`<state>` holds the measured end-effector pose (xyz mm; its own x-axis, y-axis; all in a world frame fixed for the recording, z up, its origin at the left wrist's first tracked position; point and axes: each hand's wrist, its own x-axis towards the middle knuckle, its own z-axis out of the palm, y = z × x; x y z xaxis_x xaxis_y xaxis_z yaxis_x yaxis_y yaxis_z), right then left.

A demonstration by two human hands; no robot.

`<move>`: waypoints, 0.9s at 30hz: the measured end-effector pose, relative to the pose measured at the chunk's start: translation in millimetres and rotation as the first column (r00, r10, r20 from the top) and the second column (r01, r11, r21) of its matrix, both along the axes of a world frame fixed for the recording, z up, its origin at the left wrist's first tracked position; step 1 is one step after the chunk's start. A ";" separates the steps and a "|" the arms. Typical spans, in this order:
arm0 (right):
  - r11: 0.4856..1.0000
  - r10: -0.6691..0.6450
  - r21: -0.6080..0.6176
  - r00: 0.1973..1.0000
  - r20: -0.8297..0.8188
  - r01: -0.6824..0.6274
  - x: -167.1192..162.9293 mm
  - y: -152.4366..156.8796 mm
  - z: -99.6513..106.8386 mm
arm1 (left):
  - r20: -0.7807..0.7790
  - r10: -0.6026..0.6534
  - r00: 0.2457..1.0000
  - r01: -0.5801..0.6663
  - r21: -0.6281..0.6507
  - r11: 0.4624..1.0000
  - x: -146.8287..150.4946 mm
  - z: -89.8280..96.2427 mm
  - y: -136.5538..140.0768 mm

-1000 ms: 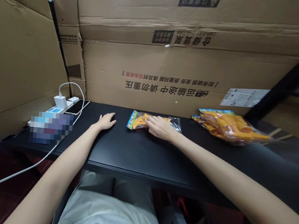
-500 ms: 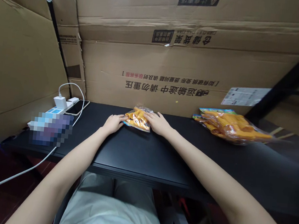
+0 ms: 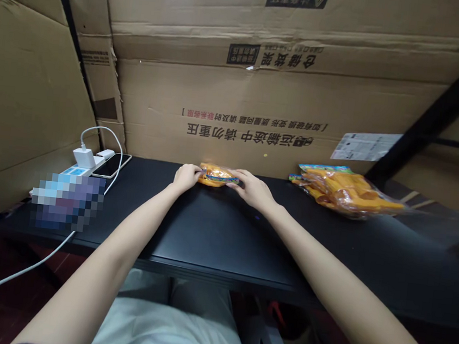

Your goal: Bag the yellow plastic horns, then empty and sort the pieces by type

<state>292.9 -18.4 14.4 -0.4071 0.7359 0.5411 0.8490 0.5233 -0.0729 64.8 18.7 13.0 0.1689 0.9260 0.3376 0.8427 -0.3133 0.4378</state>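
At the far left of the black table (image 3: 214, 236), a white charger (image 3: 84, 156) sits plugged into a white power strip (image 3: 74, 171), its white cable (image 3: 17, 275) looping up and then trailing off the table's near edge toward the floor. Just beside the strip lies a smartphone (image 3: 111, 165), screen up, close to the leaning cardboard boxes (image 3: 262, 99) that wall in the back of the table. Toward the middle, the left hand (image 3: 187, 177) closes its fingers on the left end of a small clear packet of orange items (image 3: 215, 175), which lies at the back of the table, just in front of the cardboard. The right hand (image 3: 254, 190) grips the packet's right end, so both hands are clamped on the same packet with it stretched between them. Well apart to the right, a pile of similar orange packets (image 3: 344, 189) with colourful header strips rests on the table, touched by neither hand. A white shipping label (image 3: 365, 146) is stuck on the cardboard above that pile.
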 end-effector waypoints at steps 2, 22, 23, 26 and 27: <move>0.996 0.090 -0.007 0.995 -0.053 -0.090 6.9 2.0 -3.2 | 0.135 0.007 0.991 -0.005 -0.016 1.000 7.6 0.0 7.0; 0.963 -0.125 -0.143 0.093 -0.988 -0.229 -13.1 42.7 37.7 | 0.796 -0.109 0.596 0.065 0.088 0.994 29.2 48.5 42.8; 0.972 -0.093 -0.111 0.095 -0.991 -0.207 -14.8 45.6 39.2 | 0.797 -0.139 0.588 0.064 0.126 0.990 28.1 50.3 42.1; 0.982 -0.039 -0.054 0.088 -0.995 -0.180 -19.8 51.1 43.1 | 0.817 -0.176 0.549 0.110 0.139 0.984 25.2 49.3 35.0; 0.982 -0.039 -0.054 0.084 -0.996 -0.181 -21.4 51.9 44.1 | 0.819 -0.174 0.546 0.135 0.119 0.984 24.7 46.8 31.4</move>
